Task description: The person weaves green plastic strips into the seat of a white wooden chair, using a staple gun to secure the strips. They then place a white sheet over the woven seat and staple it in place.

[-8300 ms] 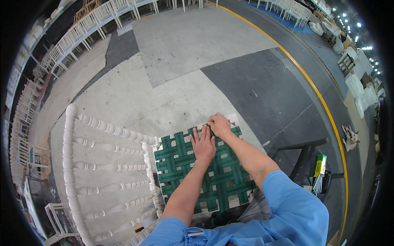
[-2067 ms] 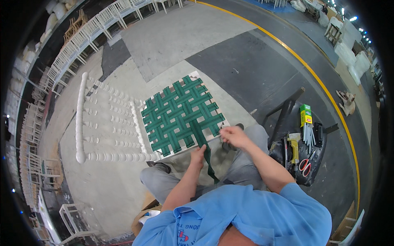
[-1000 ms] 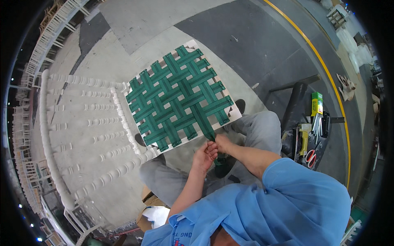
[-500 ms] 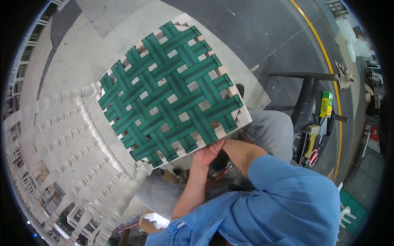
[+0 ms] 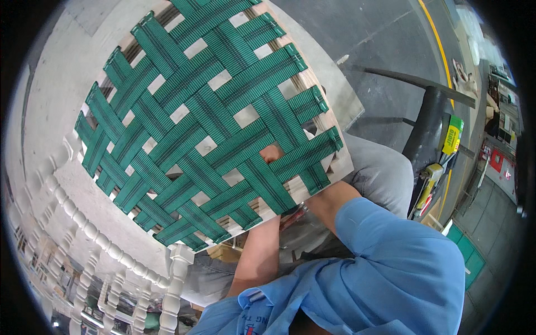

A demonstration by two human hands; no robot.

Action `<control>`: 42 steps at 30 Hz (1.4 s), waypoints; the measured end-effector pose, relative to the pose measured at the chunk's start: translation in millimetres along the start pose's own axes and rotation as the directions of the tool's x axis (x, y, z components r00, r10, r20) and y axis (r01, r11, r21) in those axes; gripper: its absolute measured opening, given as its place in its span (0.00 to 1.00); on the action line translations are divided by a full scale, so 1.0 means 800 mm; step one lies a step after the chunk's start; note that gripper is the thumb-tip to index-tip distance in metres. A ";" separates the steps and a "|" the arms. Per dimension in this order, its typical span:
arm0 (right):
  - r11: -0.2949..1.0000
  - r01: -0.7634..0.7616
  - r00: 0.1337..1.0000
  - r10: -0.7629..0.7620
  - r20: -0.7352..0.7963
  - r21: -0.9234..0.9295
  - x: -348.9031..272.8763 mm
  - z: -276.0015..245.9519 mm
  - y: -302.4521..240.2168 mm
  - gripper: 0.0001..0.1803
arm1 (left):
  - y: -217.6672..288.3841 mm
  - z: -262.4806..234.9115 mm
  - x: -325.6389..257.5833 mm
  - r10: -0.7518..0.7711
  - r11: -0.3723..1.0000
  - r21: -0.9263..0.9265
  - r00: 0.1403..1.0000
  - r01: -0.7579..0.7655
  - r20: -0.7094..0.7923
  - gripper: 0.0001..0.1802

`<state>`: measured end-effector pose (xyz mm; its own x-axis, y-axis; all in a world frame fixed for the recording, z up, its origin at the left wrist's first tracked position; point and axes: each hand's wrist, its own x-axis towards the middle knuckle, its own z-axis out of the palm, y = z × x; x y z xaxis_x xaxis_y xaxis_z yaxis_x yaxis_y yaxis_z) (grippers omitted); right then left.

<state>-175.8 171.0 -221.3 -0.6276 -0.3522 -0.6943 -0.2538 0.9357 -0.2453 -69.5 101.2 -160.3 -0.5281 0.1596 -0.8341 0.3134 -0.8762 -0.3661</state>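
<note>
A white wooden chair frame with turned, beaded spindles (image 5: 92, 234) is tipped in front of me. Wide green straps are woven across its seat (image 5: 223, 123), with square gaps between them and the ends folded over the pale wooden rim (image 5: 335, 170). Both my hands are beneath the seat's near edge. My left forearm (image 5: 257, 251) reaches up under the rim, and my right forearm (image 5: 335, 201) enters from the right. Through one gap a patch of skin (image 5: 272, 152) shows, but I cannot tell which hand it belongs to. The webbing hides my fingers.
At my right, a dark stool-like stand (image 5: 427, 125) holds a green and yellow box (image 5: 453, 135) and several tools. My grey-trousered knee (image 5: 382, 170) is beside the seat's right corner. A yellow line (image 5: 435, 36) runs along the grey floor. More white chair parts stand at the lower left.
The seat has come closer and shifted left, filling more of the view. My hands, visible earlier at the near rim, have gone underneath the seat.
</note>
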 end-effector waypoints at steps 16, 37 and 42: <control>0.941 0.307 0.874 -0.337 0.349 0.140 -0.267 -0.154 0.010 0.20 | -0.002 0.032 0.010 -0.005 0.980 0.198 0.993 -0.018 0.119 0.20; 0.807 -0.096 0.738 0.451 -0.502 0.583 -0.495 -0.253 0.352 0.33 | -0.027 0.062 0.010 0.064 0.991 0.098 0.971 -0.089 0.228 0.17; 0.632 0.094 0.824 0.384 -0.417 0.769 -0.514 -0.311 0.196 0.25 | -0.027 0.058 0.007 0.072 0.995 0.047 0.970 -0.085 0.233 0.16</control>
<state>-140.5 456.8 193.7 -0.9213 0.0599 -0.3841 0.3463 0.5756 -0.7408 -116.1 99.8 -138.2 -0.6734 -0.0137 -0.7392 0.3199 -0.9068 -0.2746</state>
